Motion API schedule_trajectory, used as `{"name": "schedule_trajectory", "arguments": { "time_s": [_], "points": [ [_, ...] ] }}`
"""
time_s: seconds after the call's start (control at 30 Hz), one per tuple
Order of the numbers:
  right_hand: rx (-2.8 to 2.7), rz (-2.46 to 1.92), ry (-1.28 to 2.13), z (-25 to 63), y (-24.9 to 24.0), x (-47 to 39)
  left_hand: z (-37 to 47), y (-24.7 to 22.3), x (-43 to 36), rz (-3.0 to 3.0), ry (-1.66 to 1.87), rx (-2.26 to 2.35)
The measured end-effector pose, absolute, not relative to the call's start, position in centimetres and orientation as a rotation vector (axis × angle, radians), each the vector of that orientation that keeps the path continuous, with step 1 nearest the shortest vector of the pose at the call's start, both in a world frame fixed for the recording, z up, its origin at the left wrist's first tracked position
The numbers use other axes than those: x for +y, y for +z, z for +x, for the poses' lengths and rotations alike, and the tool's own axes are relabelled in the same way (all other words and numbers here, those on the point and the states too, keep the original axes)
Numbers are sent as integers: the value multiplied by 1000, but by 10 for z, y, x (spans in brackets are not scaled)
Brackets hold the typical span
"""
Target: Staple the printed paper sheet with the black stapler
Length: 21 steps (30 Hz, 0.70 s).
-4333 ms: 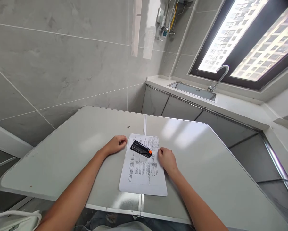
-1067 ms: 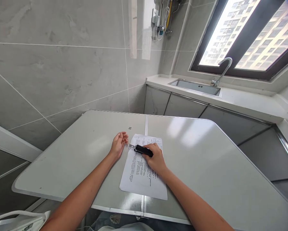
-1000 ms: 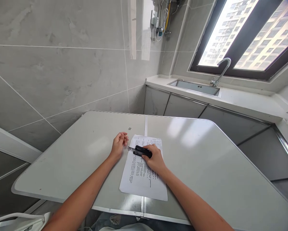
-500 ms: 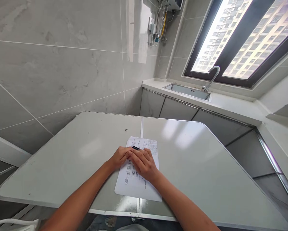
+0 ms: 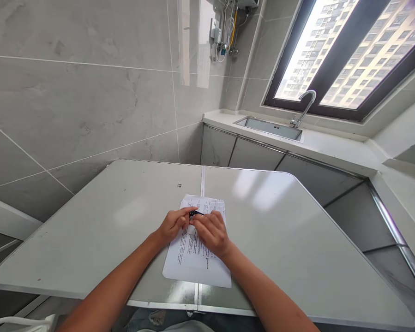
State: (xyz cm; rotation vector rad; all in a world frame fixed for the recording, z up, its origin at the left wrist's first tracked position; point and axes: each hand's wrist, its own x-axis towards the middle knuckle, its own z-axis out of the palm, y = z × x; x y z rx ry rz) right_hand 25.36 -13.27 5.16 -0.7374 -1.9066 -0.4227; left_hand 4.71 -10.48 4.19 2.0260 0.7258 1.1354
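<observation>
A small black stapler is between my two hands, above the far part of the printed paper. My left hand grips its left end, with fingers curled around it. From the other side, the fingers of my right hand close on its right end. Much of the stapler is hidden by my fingers. The paper lies flat across the table's middle seam, its lines of text partly covered by my hands.
Two tiny metallic strips lie on the pale folding table beyond the paper. Behind it stands a white counter with a sink and tap. A grey tiled wall borders the left.
My hands have drawn slightly apart, and more of the stapler shows between them. The paper has stayed in place under them; the view has shifted slightly.
</observation>
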Motion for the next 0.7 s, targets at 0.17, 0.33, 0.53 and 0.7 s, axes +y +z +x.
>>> {"name": "schedule_trajectory", "arguments": {
  "time_s": [0.17,0.33,0.53,0.7],
  "points": [
    [-1552,-1165,-348,317,57,-89,35,44,-89,1916,1221,1381],
    [-1429,-1680,215,394,31,-26,21,43,-57,2056,1023,1593],
    [-1503,-1680,352,411,0,23,19,27,-4,2235,832,1765],
    [-1493,-1657,384,412,-6,42,25,8,18,2410,566,1773]
  ]
}}
